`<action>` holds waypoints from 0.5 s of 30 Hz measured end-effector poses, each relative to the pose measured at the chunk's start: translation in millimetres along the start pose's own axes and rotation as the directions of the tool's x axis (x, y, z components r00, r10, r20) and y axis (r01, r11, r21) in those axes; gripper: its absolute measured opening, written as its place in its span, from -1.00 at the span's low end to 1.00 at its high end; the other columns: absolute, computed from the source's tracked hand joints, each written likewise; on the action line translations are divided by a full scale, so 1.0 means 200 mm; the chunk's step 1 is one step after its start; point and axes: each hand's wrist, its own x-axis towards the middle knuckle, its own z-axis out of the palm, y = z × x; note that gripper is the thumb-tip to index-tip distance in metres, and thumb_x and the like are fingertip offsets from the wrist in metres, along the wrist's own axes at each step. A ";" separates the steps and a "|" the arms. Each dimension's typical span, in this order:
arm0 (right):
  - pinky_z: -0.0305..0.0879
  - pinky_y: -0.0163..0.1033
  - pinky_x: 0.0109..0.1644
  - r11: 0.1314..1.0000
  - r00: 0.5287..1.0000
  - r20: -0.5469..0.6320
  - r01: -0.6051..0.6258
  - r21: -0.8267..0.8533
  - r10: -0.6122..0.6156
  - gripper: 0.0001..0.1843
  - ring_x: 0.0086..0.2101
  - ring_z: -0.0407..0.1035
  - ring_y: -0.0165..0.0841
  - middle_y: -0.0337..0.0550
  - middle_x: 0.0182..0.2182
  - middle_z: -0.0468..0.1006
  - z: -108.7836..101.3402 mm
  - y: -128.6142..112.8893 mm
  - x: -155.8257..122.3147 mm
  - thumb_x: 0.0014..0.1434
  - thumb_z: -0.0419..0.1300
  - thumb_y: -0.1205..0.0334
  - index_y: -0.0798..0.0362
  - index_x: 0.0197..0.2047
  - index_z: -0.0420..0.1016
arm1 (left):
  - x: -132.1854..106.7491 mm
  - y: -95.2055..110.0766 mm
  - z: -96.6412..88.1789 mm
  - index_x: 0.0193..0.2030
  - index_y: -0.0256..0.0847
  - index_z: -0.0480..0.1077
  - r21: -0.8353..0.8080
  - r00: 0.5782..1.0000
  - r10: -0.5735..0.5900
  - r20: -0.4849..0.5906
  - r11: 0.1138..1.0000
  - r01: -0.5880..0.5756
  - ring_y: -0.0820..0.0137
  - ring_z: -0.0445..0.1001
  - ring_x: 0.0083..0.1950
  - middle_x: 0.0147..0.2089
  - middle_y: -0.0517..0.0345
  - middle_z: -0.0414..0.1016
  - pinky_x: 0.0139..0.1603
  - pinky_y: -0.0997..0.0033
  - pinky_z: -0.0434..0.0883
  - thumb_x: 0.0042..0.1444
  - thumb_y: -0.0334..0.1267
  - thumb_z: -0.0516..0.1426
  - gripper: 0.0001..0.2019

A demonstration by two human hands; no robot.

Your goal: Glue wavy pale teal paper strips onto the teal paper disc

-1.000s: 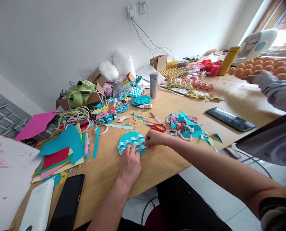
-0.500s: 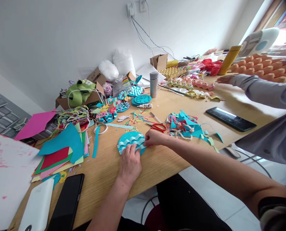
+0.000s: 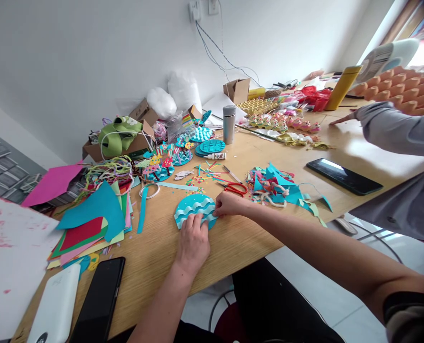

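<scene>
The left hand point(image 3: 193, 243) lays its fingers, gently bent and side by side, over the near part of the blue disc point(image 3: 186, 207), pressing from above rather than closing round it. The right hand point(image 3: 233, 205) has thumb and forefinger pinched together on the disc's right rim; its other fingers curl in, partly hidden. The disc, banded with pale wavy strips, lies flat beside the near edge of the tabletop point(image 3: 144, 267). Just beyond the hands are red scissors point(image 3: 237, 190), coloured bits point(image 3: 197, 180) and a pen point(image 3: 233, 175), with scraps point(image 3: 274, 185) heaped to their right. Leftward come a blue strip point(image 3: 142, 212), then paper sheets point(image 3: 90, 209); a phone point(image 3: 99, 295) and a white power bank point(image 3: 56, 305) lie toward the near left corner. A grey bottle point(image 3: 229, 125) stands nearer the far edge. Toward the right edge, beyond a tablet point(image 3: 344, 176), a co-worker's hand point(image 3: 342, 119) touches the tabletop.
</scene>
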 end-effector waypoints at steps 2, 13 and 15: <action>0.12 -0.44 -0.54 1.000 1.000 -0.001 -0.002 -0.007 0.002 -0.83 -0.46 0.42 -0.44 -0.19 -0.46 0.63 0.00 0.00 0.00 0.00 0.31 0.17 0.12 -0.43 0.60 | 0.00 0.00 0.00 -0.10 -0.29 0.48 0.001 1.000 0.000 0.000 1.000 0.000 0.13 0.35 -0.03 -0.01 -0.07 0.47 -0.06 0.09 0.40 0.14 -0.48 0.03 -0.74; 0.10 -0.43 -0.54 0.999 1.000 -0.029 -0.012 -0.049 0.011 -0.83 -0.43 0.44 -0.41 -0.19 -0.47 0.64 0.01 0.00 0.01 -0.03 0.32 0.16 0.10 -0.42 0.62 | 0.00 0.00 0.00 -0.09 -0.30 0.47 -0.008 1.000 -0.004 0.010 1.000 0.004 0.14 0.34 -0.02 -0.02 -0.08 0.47 -0.05 0.09 0.38 0.14 -0.47 0.04 -0.75; 0.11 -0.43 -0.53 0.999 0.999 -0.031 -0.013 -0.052 0.011 -0.84 -0.43 0.45 -0.41 -0.19 -0.47 0.64 0.01 0.00 0.01 -0.03 0.32 0.17 0.10 -0.42 0.62 | 0.00 0.00 0.00 -0.09 -0.30 0.47 -0.007 1.000 0.000 0.010 1.000 0.000 0.14 0.34 -0.02 -0.02 -0.08 0.47 -0.05 0.09 0.38 0.14 -0.47 0.04 -0.75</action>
